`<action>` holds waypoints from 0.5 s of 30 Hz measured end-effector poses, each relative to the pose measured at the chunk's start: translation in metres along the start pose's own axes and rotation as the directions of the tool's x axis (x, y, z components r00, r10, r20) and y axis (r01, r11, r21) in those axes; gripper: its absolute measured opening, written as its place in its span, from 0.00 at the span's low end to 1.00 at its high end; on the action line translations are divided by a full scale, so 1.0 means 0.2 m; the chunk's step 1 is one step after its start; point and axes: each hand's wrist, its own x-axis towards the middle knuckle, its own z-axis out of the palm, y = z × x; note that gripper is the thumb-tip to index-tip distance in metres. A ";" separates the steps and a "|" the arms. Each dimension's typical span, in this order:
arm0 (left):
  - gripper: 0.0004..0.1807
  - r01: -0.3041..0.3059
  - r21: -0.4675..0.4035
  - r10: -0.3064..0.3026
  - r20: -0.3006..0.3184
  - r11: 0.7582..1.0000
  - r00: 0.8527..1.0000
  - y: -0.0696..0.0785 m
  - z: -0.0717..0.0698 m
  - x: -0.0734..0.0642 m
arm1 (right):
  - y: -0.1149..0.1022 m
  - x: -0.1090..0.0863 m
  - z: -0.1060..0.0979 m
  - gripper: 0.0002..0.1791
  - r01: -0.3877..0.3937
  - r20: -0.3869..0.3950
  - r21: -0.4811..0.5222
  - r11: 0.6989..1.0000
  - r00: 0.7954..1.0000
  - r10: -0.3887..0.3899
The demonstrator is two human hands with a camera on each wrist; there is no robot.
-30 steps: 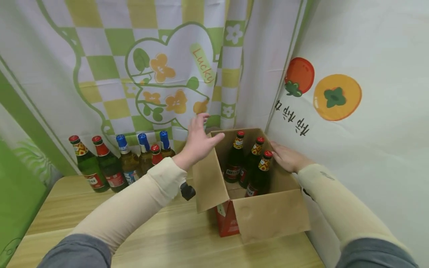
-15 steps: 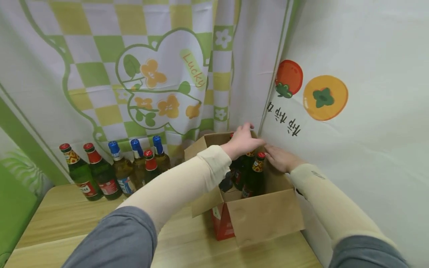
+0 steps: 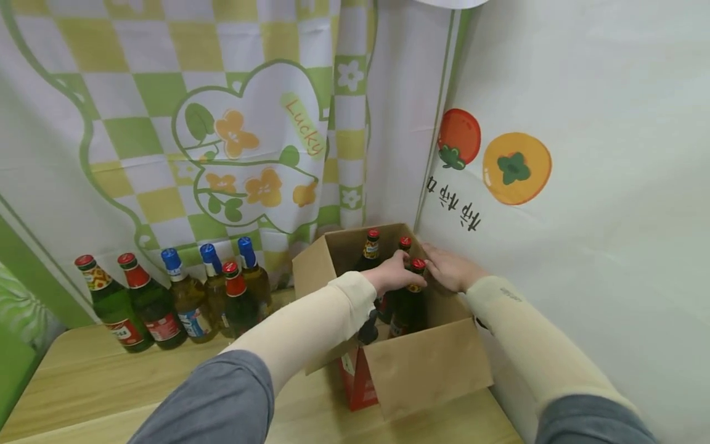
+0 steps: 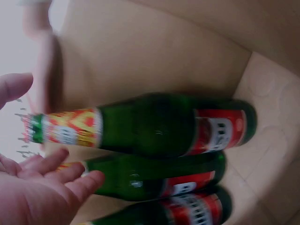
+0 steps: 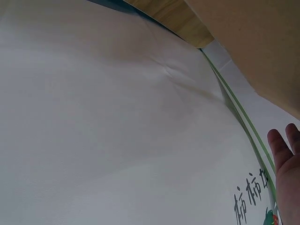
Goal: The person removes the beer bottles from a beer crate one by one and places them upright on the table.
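Observation:
Three green beer bottles with red labels stand inside an open cardboard box (image 3: 429,367). My left hand (image 3: 391,275) reaches over the box to the neck of the nearest bottle (image 3: 409,311). In the left wrist view its thumb and fingers are spread to either side of that bottle's (image 4: 150,124) neck, with a gap showing. A second bottle (image 4: 136,178) and a third bottle (image 4: 197,211) stand close beside it. My right hand (image 3: 452,269) rests with straight fingers along the box's right edge. In the right wrist view, that hand (image 5: 288,183) appears beside a brown cardboard flap (image 5: 253,42).
To the left on the wooden table (image 3: 66,382) stands a group of bottles, some green with red caps (image 3: 127,259) and some pale with blue caps (image 3: 171,256). A checked curtain (image 3: 166,111) hangs behind, and a white printed sheet (image 3: 582,246) borders the right side.
My left hand has moved right from beside the box's left side to the nearest bottle's neck. The right hand stays on the box edge. The head view has shifted slightly.

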 end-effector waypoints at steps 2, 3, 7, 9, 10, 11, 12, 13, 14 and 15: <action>0.39 0.010 -0.010 -0.010 0.024 1.000 1.000 -0.06 0.01 0.01 | 0.00 -0.01 0.01 0.31 0.003 0.003 -0.006 1.000 1.000 -0.003; 0.39 0.008 -0.002 -0.007 0.041 1.000 0.999 -0.08 0.01 0.02 | 0.00 -0.01 0.02 0.31 -0.003 0.007 -0.009 1.000 1.000 0.003; 0.40 -0.016 0.087 0.009 0.074 0.996 0.997 -0.10 0.01 0.06 | -0.01 -0.01 0.01 0.31 -0.019 0.002 0.006 1.000 1.000 0.019; 0.37 -0.024 0.112 0.016 0.070 0.993 0.997 -0.09 0.01 0.07 | -0.01 0.00 0.00 0.31 -0.036 0.004 0.009 0.999 0.999 0.036; 0.35 -0.024 0.128 0.016 0.065 0.991 0.998 -0.09 0.01 0.08 | -0.01 0.00 0.00 0.31 -0.037 0.001 0.007 0.999 0.999 0.037; 0.32 -0.031 0.143 0.022 0.060 0.989 0.998 -0.09 0.02 0.09 | -0.01 0.00 0.00 0.31 -0.037 0.003 0.002 0.999 0.999 0.037; 0.29 -0.043 0.165 0.034 0.058 0.985 0.998 -0.10 0.02 0.09 | -0.01 0.00 0.00 0.31 -0.038 0.009 -0.007 0.999 0.999 0.038; 0.26 -0.057 0.191 0.046 0.063 0.980 0.997 -0.10 0.03 0.10 | -0.01 0.00 0.00 0.31 -0.035 0.009 -0.009 0.999 0.999 0.035; 0.24 -0.078 0.222 0.063 0.078 0.972 0.995 -0.11 0.03 0.11 | -0.01 0.00 0.00 0.31 -0.028 0.004 -0.009 1.000 1.000 0.028; 0.22 -0.108 0.269 0.082 0.107 0.957 0.991 -0.12 0.03 0.12 | -0.01 0.00 0.00 0.31 -0.021 -0.001 -0.009 1.000 1.000 0.021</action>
